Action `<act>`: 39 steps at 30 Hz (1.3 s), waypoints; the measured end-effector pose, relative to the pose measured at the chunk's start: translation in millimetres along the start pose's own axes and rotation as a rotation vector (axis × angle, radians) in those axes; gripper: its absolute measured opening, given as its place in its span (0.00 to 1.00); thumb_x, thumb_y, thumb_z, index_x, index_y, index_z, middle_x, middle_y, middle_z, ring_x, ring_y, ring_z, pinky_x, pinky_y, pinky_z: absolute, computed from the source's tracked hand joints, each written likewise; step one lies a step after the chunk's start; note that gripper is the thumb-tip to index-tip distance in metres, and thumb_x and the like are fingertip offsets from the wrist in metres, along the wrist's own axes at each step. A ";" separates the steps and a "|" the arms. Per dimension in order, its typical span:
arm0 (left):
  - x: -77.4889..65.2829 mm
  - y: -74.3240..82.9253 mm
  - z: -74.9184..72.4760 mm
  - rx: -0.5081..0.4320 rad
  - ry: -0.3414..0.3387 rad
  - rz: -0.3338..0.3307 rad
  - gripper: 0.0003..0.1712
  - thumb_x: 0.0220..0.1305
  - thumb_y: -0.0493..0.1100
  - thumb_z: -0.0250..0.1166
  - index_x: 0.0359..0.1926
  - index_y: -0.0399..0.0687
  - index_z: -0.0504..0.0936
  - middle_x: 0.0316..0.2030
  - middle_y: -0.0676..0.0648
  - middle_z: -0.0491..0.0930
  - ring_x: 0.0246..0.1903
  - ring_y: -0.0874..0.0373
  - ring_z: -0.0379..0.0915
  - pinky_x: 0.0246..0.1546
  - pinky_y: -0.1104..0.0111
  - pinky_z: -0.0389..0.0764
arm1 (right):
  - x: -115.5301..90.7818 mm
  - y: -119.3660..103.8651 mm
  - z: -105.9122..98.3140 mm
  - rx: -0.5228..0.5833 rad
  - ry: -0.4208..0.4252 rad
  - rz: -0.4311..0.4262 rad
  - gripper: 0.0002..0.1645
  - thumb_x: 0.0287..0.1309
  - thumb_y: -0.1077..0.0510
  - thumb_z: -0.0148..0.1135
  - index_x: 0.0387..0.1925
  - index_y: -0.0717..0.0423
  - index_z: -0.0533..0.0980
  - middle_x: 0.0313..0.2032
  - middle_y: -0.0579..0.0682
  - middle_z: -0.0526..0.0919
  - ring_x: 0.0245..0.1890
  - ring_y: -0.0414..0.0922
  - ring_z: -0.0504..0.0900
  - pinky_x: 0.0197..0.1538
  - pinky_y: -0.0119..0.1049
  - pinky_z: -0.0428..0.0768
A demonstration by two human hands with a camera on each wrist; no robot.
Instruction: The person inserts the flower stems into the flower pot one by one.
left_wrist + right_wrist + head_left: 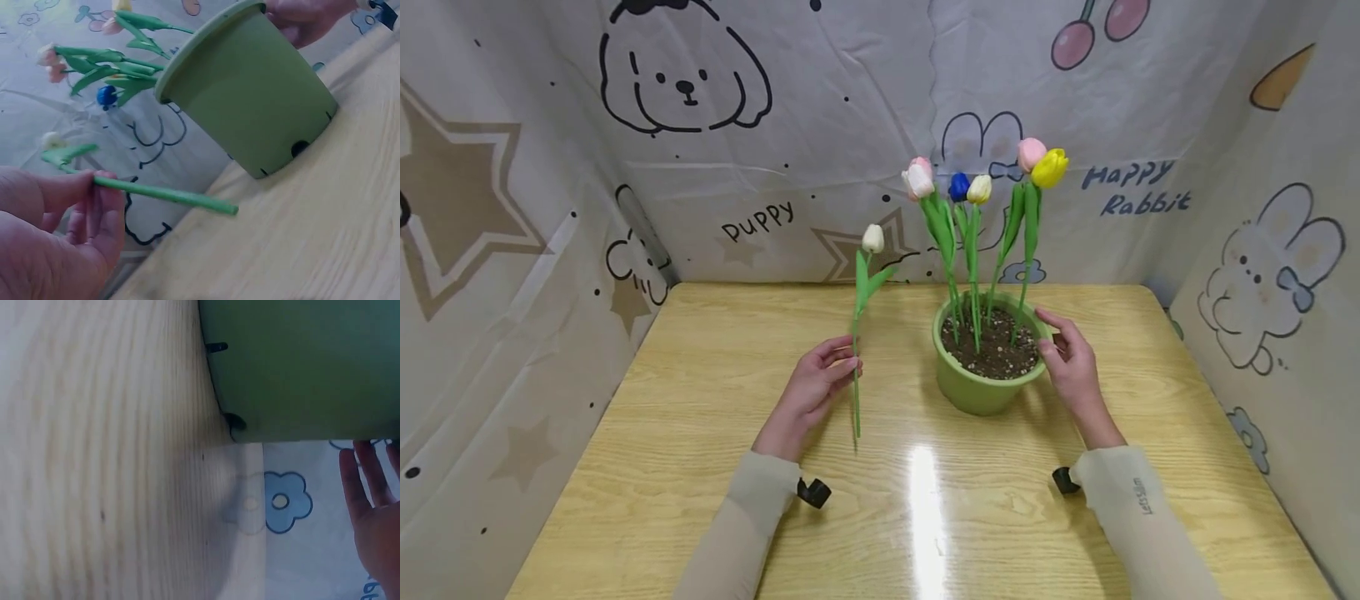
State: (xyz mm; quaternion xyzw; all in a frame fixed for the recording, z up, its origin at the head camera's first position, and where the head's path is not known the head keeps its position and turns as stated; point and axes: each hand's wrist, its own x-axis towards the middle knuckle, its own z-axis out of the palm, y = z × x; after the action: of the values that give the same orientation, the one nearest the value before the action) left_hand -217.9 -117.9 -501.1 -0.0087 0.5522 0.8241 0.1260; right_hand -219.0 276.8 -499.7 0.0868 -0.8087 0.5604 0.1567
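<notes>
In the head view, my left hand [820,379] pinches the green stem of a white artificial tulip [872,239] between thumb and fingers. The tulip is upright, left of the pot, its lower stem [169,194] sticking out past my fingers in the left wrist view. My right hand [1071,367] holds the right rim of a green flowerpot [977,392], with the thumb at the rim and fingers [373,472] against the outer wall. Dark speckled soil [992,358] fills the pot. Pink, white, blue, cream and yellow tulips [1049,168] stand in it.
The pot stands on a light wooden table [700,417], toward its back edge. Printed cloth [850,100] hangs behind and along both sides. Dark wrist cameras [814,492] sit at both sleeve cuffs.
</notes>
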 end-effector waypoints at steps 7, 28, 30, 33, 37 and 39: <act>-9.0 16.9 4.2 -0.057 0.052 0.132 0.27 0.72 0.22 0.56 0.70 0.26 0.65 0.41 0.52 0.79 0.37 0.63 0.83 0.43 0.75 0.87 | -6.1 -9.0 10.0 -0.023 0.017 0.024 0.28 0.72 0.64 0.52 0.72 0.62 0.68 0.69 0.63 0.72 0.47 0.28 0.77 0.44 0.15 0.76; -29.2 39.1 36.3 -0.063 -0.061 0.280 0.25 0.69 0.21 0.57 0.52 0.55 0.85 0.41 0.52 0.81 0.38 0.62 0.83 0.42 0.74 0.87 | -5.3 -3.5 -16.0 0.070 -0.267 -0.058 0.40 0.63 0.72 0.66 0.74 0.63 0.64 0.80 0.56 0.59 0.54 0.32 0.78 0.60 0.18 0.77; -29.6 40.1 39.3 -0.072 -0.061 0.309 0.25 0.69 0.20 0.57 0.52 0.53 0.84 0.42 0.51 0.80 0.39 0.62 0.83 0.42 0.74 0.87 | -6.7 -6.0 -12.0 0.043 -0.243 -0.050 0.40 0.62 0.71 0.69 0.73 0.63 0.65 0.79 0.59 0.60 0.54 0.32 0.78 0.61 0.17 0.76; -29.9 41.6 44.2 -0.077 -0.057 0.349 0.26 0.69 0.20 0.56 0.52 0.54 0.84 0.42 0.51 0.80 0.39 0.63 0.84 0.42 0.75 0.87 | -9.5 -11.0 -5.5 0.014 -0.211 -0.023 0.40 0.60 0.69 0.72 0.71 0.62 0.66 0.78 0.59 0.61 0.53 0.32 0.77 0.61 0.16 0.74; -28.9 42.1 49.4 -0.099 -0.040 0.386 0.27 0.68 0.19 0.56 0.50 0.54 0.84 0.40 0.52 0.81 0.38 0.63 0.83 0.42 0.76 0.87 | -14.5 -16.4 1.9 0.007 -0.183 0.008 0.40 0.59 0.68 0.73 0.70 0.62 0.66 0.78 0.59 0.61 0.52 0.32 0.77 0.60 0.17 0.74; -28.3 42.1 51.0 -0.116 -0.027 0.405 0.27 0.68 0.18 0.56 0.49 0.54 0.84 0.40 0.52 0.81 0.37 0.63 0.83 0.42 0.75 0.87 | -16.5 -19.0 4.9 0.000 -0.174 0.016 0.40 0.58 0.68 0.73 0.70 0.62 0.66 0.78 0.60 0.62 0.52 0.32 0.77 0.59 0.17 0.74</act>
State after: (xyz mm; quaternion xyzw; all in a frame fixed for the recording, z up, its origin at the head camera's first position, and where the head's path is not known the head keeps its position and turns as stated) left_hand -193.2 -92.1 -438.6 0.1064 0.4926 0.8630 -0.0357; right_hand -198.3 264.9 -490.4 0.1287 -0.8198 0.5520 0.0816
